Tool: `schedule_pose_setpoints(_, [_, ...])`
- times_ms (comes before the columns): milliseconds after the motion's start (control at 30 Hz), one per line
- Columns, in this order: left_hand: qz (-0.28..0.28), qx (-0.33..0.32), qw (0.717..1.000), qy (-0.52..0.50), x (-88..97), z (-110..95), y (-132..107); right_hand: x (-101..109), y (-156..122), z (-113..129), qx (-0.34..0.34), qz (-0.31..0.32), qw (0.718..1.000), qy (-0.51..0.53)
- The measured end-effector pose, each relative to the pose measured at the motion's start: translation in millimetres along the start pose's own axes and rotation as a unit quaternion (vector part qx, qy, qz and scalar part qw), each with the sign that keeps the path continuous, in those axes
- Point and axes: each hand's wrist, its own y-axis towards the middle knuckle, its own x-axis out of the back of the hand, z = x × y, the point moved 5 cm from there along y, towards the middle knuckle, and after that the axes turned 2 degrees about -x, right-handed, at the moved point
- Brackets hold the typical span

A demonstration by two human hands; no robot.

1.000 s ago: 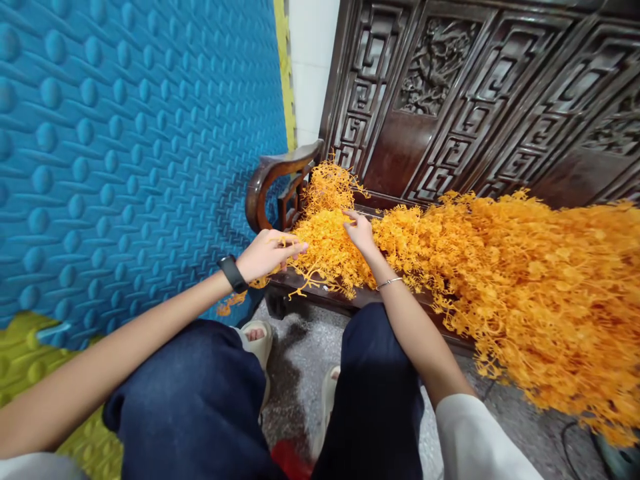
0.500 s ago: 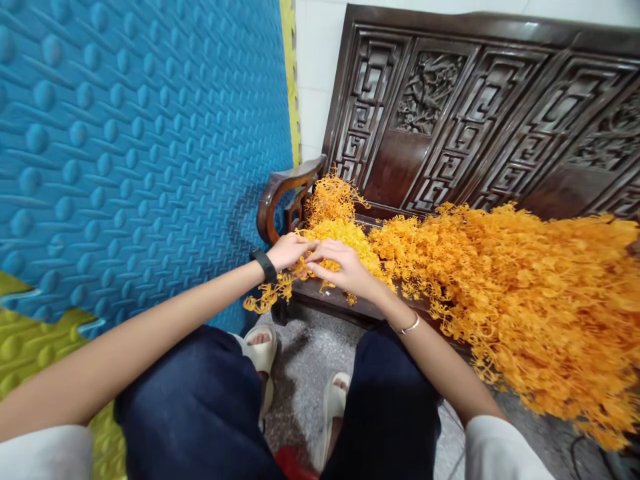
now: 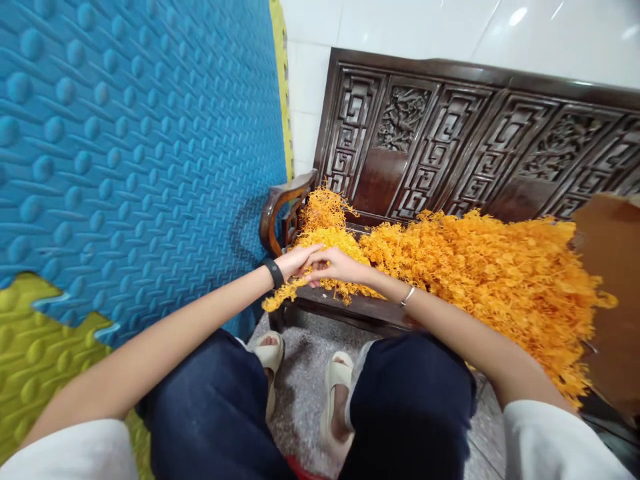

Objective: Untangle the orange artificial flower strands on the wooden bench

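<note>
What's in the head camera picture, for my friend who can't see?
A person's left hand and right hand meet at a yellow-orange strand, by a dark carved wooden bench. A big frilly orange heap spreads across it to the right, and bumpy blue matting fills the left side.

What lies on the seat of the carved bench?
A long heap of orange sprigs covers much of the seat; whatever lies beneath the heap cannot be seen.

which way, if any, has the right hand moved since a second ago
Yes: the right hand has moved left, nearer the curved armrest, beside the left hand.
</note>
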Motion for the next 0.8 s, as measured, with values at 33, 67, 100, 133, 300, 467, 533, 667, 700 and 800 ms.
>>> schedule_pose_setpoints(33, [0.005,-0.006,1.000,-0.019,-0.4,-0.8,0.0,5.5,1.6,0.3,-0.002,-0.016,1.000,0.000])
schedule_pose_setpoints(67, [0.007,-0.008,0.999,-0.039,0.1,-2.2,-0.5,12.5,3.1,-0.1,-0.003,-0.044,0.999,-0.003])
schedule_pose_setpoints(100, [0.009,-0.007,0.998,-0.058,1.1,-3.9,-1.3,20.2,4.4,-1.6,-0.004,-0.077,0.997,-0.002])
schedule_pose_setpoints(133, [0.011,-0.006,0.997,-0.073,2.2,-6.1,-2.3,27.4,5.5,-4.0,-0.005,-0.108,0.994,0.007])
schedule_pose_setpoints(300, [-0.016,-0.072,0.997,-0.012,9.2,-17.2,-2.2,45.3,9.1,-31.0,-0.015,-0.183,0.970,0.159])
schedule_pose_setpoints(467, [-0.041,-0.127,0.984,0.121,11.2,-6.5,14.1,38.1,5.6,-62.4,-0.063,-0.191,0.944,0.262])
schedule_pose_setpoints(533, [-0.058,-0.130,0.980,0.137,12.3,-1.1,19.3,34.2,3.4,-69.2,-0.073,-0.193,0.940,0.272])
schedule_pose_setpoints(667, [-0.073,-0.140,0.972,0.173,10.3,-1.8,19.9,35.2,-2.1,-73.9,-0.076,-0.258,0.923,0.276])
schedule_pose_setpoints(700, [-0.070,-0.145,0.968,0.190,8.7,-4.5,19.1,36.5,-3.5,-74.7,-0.082,-0.281,0.915,0.279])
schedule_pose_setpoints(800, [-0.080,-0.171,0.950,0.250,4.4,-15.8,18.2,39.2,-5.9,-77.0,-0.110,-0.334,0.886,0.301])
